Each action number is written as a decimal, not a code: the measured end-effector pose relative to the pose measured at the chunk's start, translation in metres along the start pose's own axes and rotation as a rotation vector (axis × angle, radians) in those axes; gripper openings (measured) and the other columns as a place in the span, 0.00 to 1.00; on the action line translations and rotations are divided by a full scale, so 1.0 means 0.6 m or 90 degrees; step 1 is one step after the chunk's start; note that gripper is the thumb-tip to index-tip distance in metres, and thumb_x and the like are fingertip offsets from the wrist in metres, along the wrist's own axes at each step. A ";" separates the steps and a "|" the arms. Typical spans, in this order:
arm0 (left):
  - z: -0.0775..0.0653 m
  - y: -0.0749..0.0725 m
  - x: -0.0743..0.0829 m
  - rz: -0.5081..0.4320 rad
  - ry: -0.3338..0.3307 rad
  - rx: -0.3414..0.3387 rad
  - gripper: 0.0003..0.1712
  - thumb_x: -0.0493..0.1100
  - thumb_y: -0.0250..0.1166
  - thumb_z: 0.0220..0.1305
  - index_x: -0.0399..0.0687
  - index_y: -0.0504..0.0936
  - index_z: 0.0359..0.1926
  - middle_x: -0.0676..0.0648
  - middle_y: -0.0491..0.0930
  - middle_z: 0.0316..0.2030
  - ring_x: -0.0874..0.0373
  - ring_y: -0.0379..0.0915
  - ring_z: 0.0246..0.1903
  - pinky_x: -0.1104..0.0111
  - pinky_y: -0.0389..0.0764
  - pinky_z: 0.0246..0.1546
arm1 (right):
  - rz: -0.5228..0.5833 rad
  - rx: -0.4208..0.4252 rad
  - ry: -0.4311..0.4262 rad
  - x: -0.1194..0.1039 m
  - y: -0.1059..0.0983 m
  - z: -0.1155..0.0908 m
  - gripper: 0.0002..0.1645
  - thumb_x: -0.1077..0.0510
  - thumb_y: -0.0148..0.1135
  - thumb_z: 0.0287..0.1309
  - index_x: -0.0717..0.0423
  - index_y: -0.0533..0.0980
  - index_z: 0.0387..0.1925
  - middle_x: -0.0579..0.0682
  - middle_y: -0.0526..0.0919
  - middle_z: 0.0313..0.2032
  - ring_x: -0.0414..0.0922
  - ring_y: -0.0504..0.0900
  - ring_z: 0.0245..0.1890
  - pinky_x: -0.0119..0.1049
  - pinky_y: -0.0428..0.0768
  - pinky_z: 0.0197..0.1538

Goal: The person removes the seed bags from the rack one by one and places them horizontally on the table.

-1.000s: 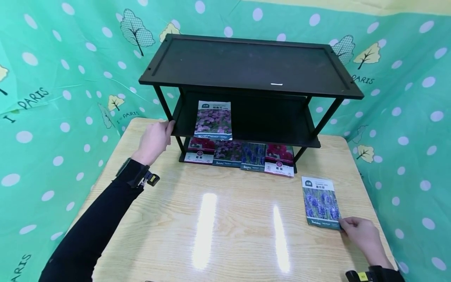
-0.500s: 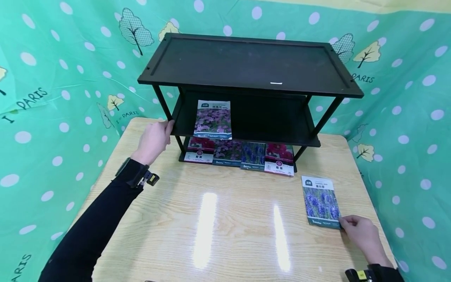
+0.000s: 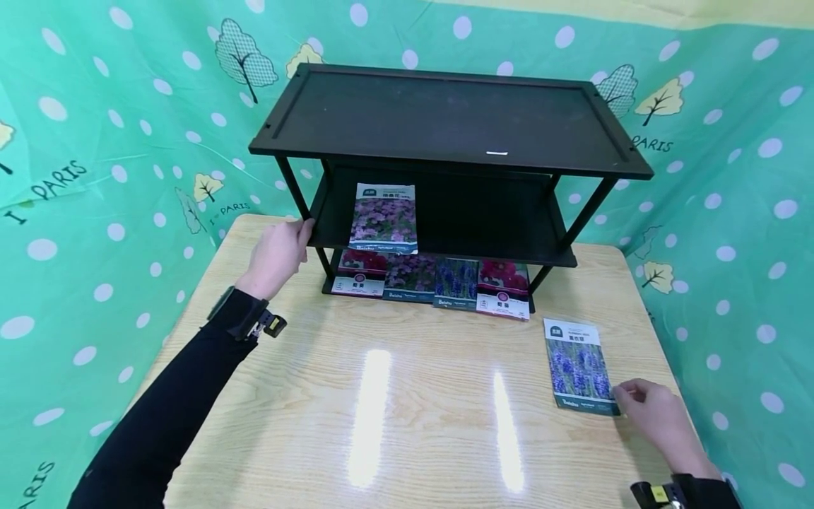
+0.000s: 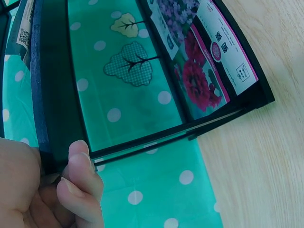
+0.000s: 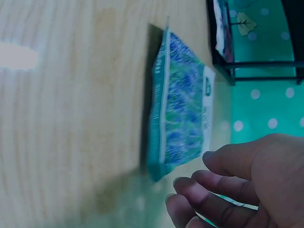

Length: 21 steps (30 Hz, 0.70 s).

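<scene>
My left hand (image 3: 276, 256) grips the left end of a black three-tier shelf rack (image 3: 445, 116) at its middle board. In the left wrist view, its fingers (image 4: 81, 178) curl round the board's edge. A seed packet with blue-purple lavender flowers (image 3: 580, 367) lies on the table at the right. Beside its lower right corner is my right hand (image 3: 655, 417), the thumb and fingers loosely bent. The right wrist view shows its fingertips just off the packet's edge with nothing between them.
A pink-purple flower packet (image 3: 384, 220) leans on the middle board at the left. Several packets, including a red-flower one (image 3: 502, 288), line the bottom board. Green dotted cloth (image 3: 95, 177) hangs around the wooden table (image 3: 286, 417).
My right fingers have eased off the lavender packet's lower right corner, which now shows whole. The left hand stays on the rack.
</scene>
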<state>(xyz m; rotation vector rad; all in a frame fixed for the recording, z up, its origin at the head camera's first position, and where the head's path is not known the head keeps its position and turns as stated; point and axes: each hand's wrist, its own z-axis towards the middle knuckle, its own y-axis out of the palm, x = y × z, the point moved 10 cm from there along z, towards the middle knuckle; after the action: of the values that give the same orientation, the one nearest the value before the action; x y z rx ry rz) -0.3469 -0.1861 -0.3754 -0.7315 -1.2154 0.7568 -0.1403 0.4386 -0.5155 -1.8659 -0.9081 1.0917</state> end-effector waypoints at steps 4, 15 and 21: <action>0.001 0.001 -0.001 0.000 -0.003 -0.002 0.29 0.51 0.43 0.84 0.40 0.80 0.31 0.42 0.80 0.20 0.54 0.73 0.13 0.63 0.72 0.13 | -0.016 0.028 -0.091 -0.046 -0.021 -0.008 0.22 0.55 0.57 0.72 0.73 0.79 0.51 0.59 0.85 0.34 0.48 0.80 0.30 0.38 0.74 0.28; 0.000 0.000 -0.004 0.010 -0.009 0.006 0.30 0.53 0.41 0.84 0.42 0.78 0.30 0.43 0.80 0.20 0.54 0.73 0.14 0.63 0.71 0.14 | -0.029 0.037 -0.257 -0.184 -0.051 -0.045 0.24 0.52 0.64 0.71 0.69 0.79 0.55 0.58 0.87 0.40 0.55 0.85 0.40 0.44 0.84 0.36; 0.000 -0.001 0.000 0.011 -0.001 0.011 0.30 0.53 0.42 0.84 0.41 0.80 0.31 0.43 0.80 0.20 0.54 0.73 0.13 0.63 0.71 0.14 | -0.048 0.058 -0.304 -0.236 -0.065 -0.056 0.28 0.49 0.68 0.67 0.67 0.79 0.57 0.65 0.86 0.48 0.59 0.85 0.45 0.55 0.85 0.43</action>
<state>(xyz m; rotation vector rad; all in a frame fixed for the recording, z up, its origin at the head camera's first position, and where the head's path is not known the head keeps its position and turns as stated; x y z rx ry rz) -0.3466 -0.1864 -0.3751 -0.7279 -1.2040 0.7811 -0.1705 0.3259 -0.4204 -1.5069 -1.1601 1.5378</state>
